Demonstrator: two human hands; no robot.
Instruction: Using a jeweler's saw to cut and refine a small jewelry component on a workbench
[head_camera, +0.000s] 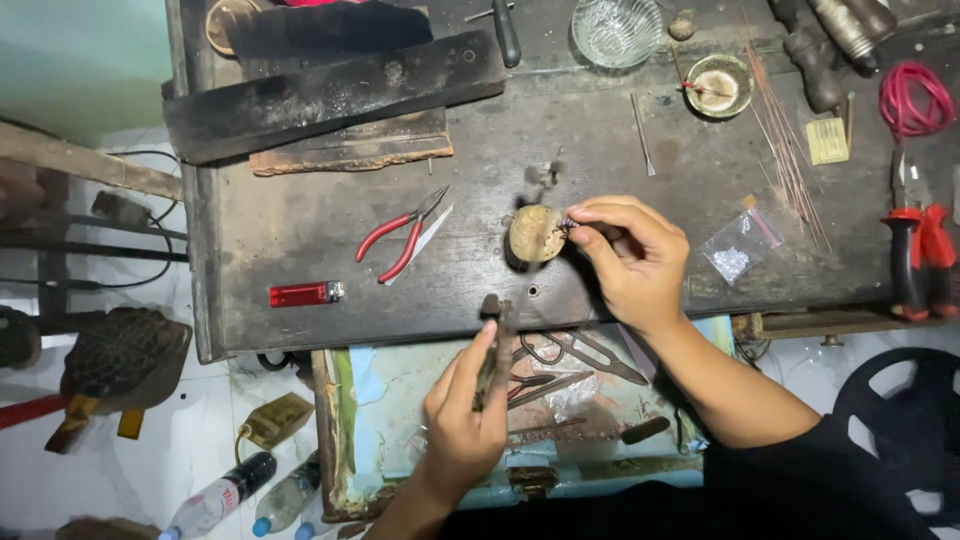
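Dark file (494, 355) upright, tip toward bench

pliers (403, 236) lie left of the round block (533, 235), lighter (306, 293) nearer.

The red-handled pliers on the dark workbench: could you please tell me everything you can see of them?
The red-handled pliers are slim, with thin pointed metal jaws and two curved handles in what looks like red plastic. They lie flat on the dark, worn wooden workbench, handles spread apart toward the near left, tips pointing up and right. A thin pale metal strip lies along their right side. Neither hand touches them.
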